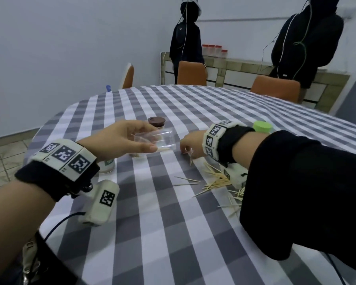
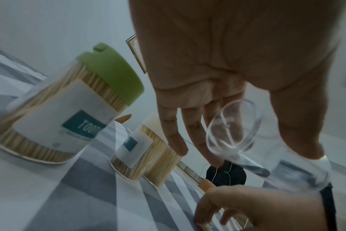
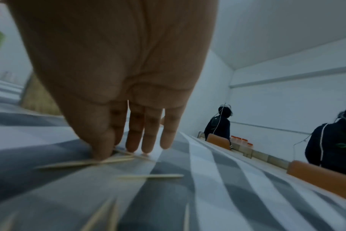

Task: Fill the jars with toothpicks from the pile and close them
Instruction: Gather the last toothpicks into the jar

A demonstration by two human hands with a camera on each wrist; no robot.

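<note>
My left hand [image 1: 146,138] holds a clear, lidless jar [image 1: 164,138] on its side above the checked table [image 1: 173,233], mouth toward my right hand. A few toothpicks lie along the jar's lower wall. In the left wrist view the jar [image 2: 233,125] sits between the thumb and fingers of my left hand [image 2: 263,156]. My right hand [image 1: 186,147] is just right of the jar mouth, low over the cloth. Its thumb and forefinger pinch a few toothpicks [image 3: 85,163] against the cloth, under my right hand [image 3: 109,150]. The toothpick pile [image 1: 218,182] lies below my right wrist.
A full toothpick jar with a green lid [image 2: 69,117] and two full lidless ones [image 2: 144,153] stand under my left hand. A brown-lidded jar [image 1: 156,122] is behind the hand, a green lid [image 1: 262,126] behind my right wrist. Orange chairs [image 1: 191,73] and two people stand beyond the table.
</note>
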